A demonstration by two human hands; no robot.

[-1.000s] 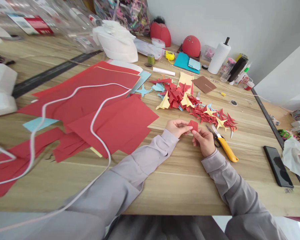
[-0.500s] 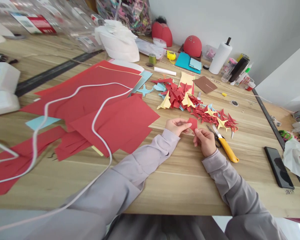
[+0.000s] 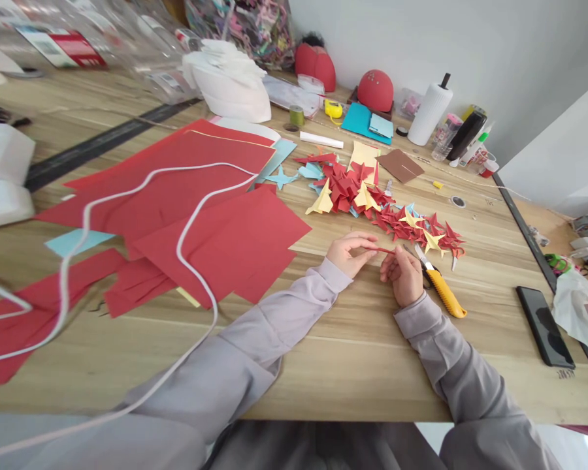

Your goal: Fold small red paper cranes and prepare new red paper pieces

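Observation:
A small piece of red paper (image 3: 385, 249) is held between my two hands, seen nearly edge-on as a thin strip. My left hand (image 3: 349, 254) pinches its left end, and my right hand (image 3: 404, 275) pinches its right end. Just beyond them lies a pile of folded paper stars (image 3: 345, 186), mostly red with some yellow and light blue ones. Beside my right hand rests a yellow utility knife (image 3: 445, 294), with dark-handled scissors (image 3: 425, 277) partly hidden next to it.
Large red sheets (image 3: 225, 241) spread over the left side, crossed by a white cable (image 3: 181, 245). A black phone (image 3: 545, 326) lies at the right. Along the wall stand a white bottle (image 3: 430, 114) and a red dome (image 3: 375, 90).
The red paper has turned from showing its flat face to nearly edge-on. Both hands still hold it, and the fingers of my right hand have shifted slightly upward.

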